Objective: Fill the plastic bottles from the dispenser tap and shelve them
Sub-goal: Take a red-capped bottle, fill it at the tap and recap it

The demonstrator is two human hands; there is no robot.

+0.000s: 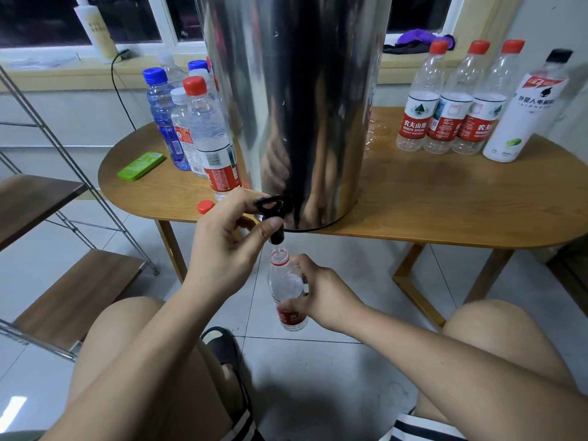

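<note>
Steel-sided, the dispenser point(296, 106) stood on the wooden table point(445, 198), its black tap point(275, 218) overhanging the front rim. The left hand point(222, 243) pinched the tap — fingers on the lever, thumb against the spout. The right hand point(321, 294) was curled round an uncapped plastic bottle point(286, 291), held upright just below the spout. A loose red cap point(205, 206) lay on the table beside the tap — three red-capped bottles point(451, 116) stood right of the dispenser.

red-label bottles point(415, 124): 农夫山泉 NONGFU SPRING | white bottle point(521, 119): 外星人电解质
</note>
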